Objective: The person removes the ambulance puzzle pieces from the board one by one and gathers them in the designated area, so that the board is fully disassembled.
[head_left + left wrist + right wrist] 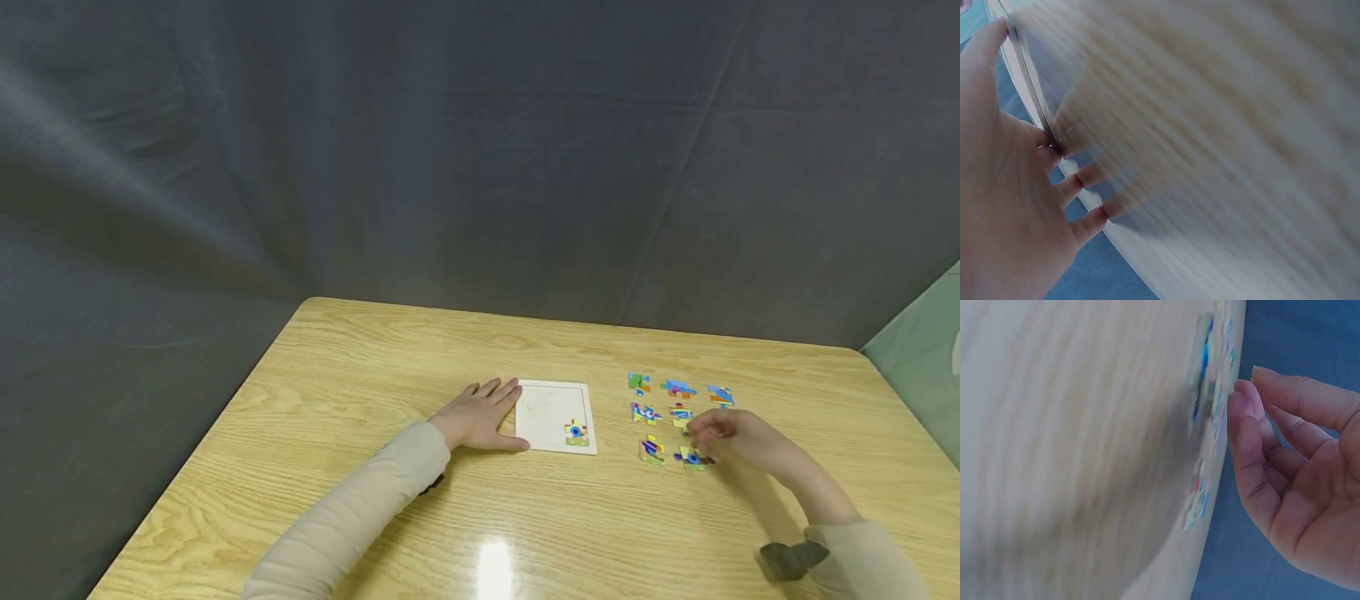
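Observation:
A square white puzzle tray (pixel 551 396) lies on the table with one jigsaw piece (pixel 576 432), marked with a blue-centred yellow shape, in its lower right corner. My left hand (pixel 483 418) rests spread at the tray's left edge, fingertips and thumb touching the rim; the left wrist view shows the hand (pixel 1019 169) from its palm side. To the right of the tray, several loose jigsaw pieces (pixel 646 413) lie in rough rows. Above their right side hovers my right hand (pixel 738 442), partly covering them. In the right wrist view its fingers (pixel 1254 450) are loosely bent, and nothing shows between them.
The wood-grain table (pixel 360 358) has a dark grey curtain (pixel 480 167) behind it and at its left. A pale green surface (pixel 922 358) stands beyond the right edge. Light glares off the table near the front.

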The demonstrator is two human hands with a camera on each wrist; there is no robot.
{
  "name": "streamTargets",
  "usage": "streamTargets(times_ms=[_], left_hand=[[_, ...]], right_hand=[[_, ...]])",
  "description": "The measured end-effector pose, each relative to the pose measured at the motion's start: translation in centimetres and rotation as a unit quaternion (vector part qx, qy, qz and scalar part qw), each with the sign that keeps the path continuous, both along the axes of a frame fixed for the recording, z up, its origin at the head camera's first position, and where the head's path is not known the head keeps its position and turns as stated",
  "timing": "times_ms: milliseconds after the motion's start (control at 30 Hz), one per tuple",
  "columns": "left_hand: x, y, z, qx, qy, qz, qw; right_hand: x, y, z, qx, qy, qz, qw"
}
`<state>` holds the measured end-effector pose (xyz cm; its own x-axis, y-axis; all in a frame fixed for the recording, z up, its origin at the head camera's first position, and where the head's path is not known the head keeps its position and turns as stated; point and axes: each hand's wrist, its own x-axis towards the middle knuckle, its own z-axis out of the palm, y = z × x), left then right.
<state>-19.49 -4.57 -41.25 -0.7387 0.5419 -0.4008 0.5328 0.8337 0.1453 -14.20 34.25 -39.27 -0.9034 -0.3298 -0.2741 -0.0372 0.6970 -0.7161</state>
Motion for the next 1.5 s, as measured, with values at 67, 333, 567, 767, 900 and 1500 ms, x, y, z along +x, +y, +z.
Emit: streamTargets(times_ms=[67, 333, 567, 767, 900, 1500], left_hand=[[0.0, 0.0, 0.0, 0.0, -0.001, 0.0, 1.0], [0.1, 0.0, 0.1, 0.0, 0.001, -0.003, 1.0], [0.2, 0.0, 0.2, 0.0, -0.001, -0.004, 1.0], [0.1, 0.0, 0.2, 0.004, -0.001, -0.004, 1.0], [0.1, -0.1, 0.2, 0.006, -0.002, -0.004, 1.0], [0.1, -0.2, 0.2, 0.006, 0.001, 0.002, 1.0]], right_hand=[[-0.1, -0.7, 0.3, 0.009, 0.009, -0.003, 0.9999], [-0.7, -3.4, 0.9, -0.011, 0.032, -0.003, 0.9994], [-1.1, -6.0, 1.1, -0.02, 0.031, 0.003, 0.9993], [-1.7, -7.9, 0.7, -0.039, 0.022, 0.023, 0.9987], [-2.0, -9.1, 0.4, -0.054, 0.017, 0.042, 0.9975], [-2.5, -13.4, -0.1, -0.054, 0.006, 0.06, 0.9967]])
